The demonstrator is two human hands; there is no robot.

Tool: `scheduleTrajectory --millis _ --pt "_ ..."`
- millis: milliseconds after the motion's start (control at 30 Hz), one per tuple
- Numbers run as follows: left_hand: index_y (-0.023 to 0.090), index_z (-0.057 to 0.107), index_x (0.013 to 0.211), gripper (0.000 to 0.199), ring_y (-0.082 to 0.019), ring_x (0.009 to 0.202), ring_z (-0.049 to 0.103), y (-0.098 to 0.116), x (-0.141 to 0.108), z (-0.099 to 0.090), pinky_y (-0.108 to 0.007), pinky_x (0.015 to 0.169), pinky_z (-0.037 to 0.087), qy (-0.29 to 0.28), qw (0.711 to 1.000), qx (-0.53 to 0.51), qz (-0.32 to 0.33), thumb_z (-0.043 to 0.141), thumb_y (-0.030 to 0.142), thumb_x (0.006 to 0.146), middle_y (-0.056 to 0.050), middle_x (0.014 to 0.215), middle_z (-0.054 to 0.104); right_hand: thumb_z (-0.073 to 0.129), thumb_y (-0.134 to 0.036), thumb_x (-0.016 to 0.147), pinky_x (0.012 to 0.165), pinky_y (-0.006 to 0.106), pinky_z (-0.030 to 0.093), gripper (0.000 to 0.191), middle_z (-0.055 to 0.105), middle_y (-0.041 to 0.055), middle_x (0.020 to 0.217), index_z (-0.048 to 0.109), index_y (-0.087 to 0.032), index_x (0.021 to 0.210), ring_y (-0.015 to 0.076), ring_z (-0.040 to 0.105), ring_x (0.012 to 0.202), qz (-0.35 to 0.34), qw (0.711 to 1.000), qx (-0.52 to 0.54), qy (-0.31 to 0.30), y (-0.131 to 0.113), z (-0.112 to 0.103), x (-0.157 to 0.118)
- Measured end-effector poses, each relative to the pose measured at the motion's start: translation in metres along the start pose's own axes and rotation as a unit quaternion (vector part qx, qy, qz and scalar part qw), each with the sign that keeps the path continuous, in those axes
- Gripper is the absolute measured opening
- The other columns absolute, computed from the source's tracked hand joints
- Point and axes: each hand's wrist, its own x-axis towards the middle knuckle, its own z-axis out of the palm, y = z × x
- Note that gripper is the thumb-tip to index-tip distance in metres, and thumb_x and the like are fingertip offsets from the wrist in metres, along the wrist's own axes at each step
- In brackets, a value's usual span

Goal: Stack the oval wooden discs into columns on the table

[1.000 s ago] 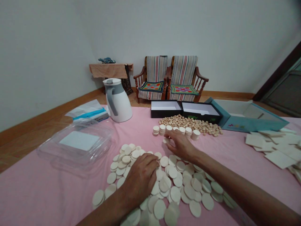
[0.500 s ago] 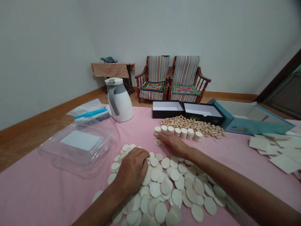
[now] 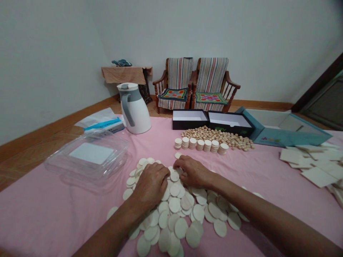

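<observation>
Pale round wooden discs (image 3: 174,205) lie in a loose heap in front of me. My left hand (image 3: 153,181) rests on the heap's left side, its fingers curled together; what they hold, if anything, is hidden beneath. At the heap's far edge is my right hand (image 3: 193,172), index finger and thumb bent and apart over a disc, with no firm hold visible. One single disc (image 3: 178,155) lies just beyond its fingertips. Farther back stands a row of several short disc stacks (image 3: 199,144).
Behind the stacks lie many small wooden balls (image 3: 214,135), then two black box trays (image 3: 190,125) and a blue box (image 3: 289,137). Square wooden sheets (image 3: 318,166) are at right. Clear plastic containers (image 3: 91,167), a blue-white packet (image 3: 103,125) and a white jug (image 3: 135,110) stand left.
My right hand has drawn back from the disc stacks to the heap's far edge. A single disc now lies in front of the row. My left hand has stayed in place; the view tilted slightly.
</observation>
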Motion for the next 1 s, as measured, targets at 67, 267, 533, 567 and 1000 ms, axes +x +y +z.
scheduleTrajectory --millis 67,267,533,567,1000 --pt "0.017 0.061 0.082 0.018 -0.021 0.082 0.053 0.0 0.0 0.001 -0.034 0.075 0.039 0.002 1.0 0.003 0.005 0.047 0.007 0.077 -0.005 0.082 0.063 0.056 -0.013 0.071 0.069 0.026 0.038 0.024 0.059 0.0073 0.092 0.061 -0.016 0.094 0.0187 0.053 0.086 0.012 0.999 -0.039 0.013 -0.001 0.002 -0.001" --pt "0.017 0.062 0.085 0.018 -0.021 0.084 0.053 -0.001 -0.002 0.002 -0.035 0.077 0.038 0.008 1.0 0.005 0.011 0.048 0.007 0.078 -0.005 0.083 0.063 0.057 -0.016 0.073 0.07 0.028 0.04 0.024 0.058 0.0104 0.094 0.06 -0.013 0.097 0.0189 0.054 0.084 0.078 0.992 -0.067 0.071 0.016 -0.007 -0.004" --pt "0.017 0.063 0.085 0.018 -0.021 0.084 0.053 0.0 -0.002 0.002 -0.035 0.077 0.038 -0.001 1.0 0.007 0.009 0.048 0.008 0.08 -0.005 0.084 0.064 0.052 -0.006 0.076 0.082 0.033 0.043 0.034 0.064 0.0116 0.102 0.062 -0.013 0.108 0.0208 0.057 0.095 0.011 0.998 0.0 0.062 0.041 -0.016 -0.01" --pt "0.017 0.062 0.085 0.018 -0.021 0.084 0.053 0.0 -0.001 0.002 -0.035 0.077 0.038 0.001 1.0 0.007 0.009 0.048 0.007 0.08 -0.005 0.084 0.063 0.051 -0.004 0.076 0.086 0.033 0.042 0.036 0.064 0.0104 0.104 0.062 -0.014 0.108 0.0205 0.055 0.099 -0.021 0.998 0.014 0.059 0.042 -0.015 -0.01" --pt "0.017 0.062 0.084 0.016 -0.02 0.083 0.053 0.0 -0.002 0.003 -0.035 0.077 0.039 0.013 1.0 0.003 0.013 0.049 0.009 0.081 -0.005 0.083 0.062 0.056 -0.022 0.076 0.065 0.028 0.04 0.016 0.055 0.0086 0.09 0.054 -0.014 0.09 0.0175 0.05 0.077 0.074 0.989 -0.027 0.125 0.029 0.002 0.019"
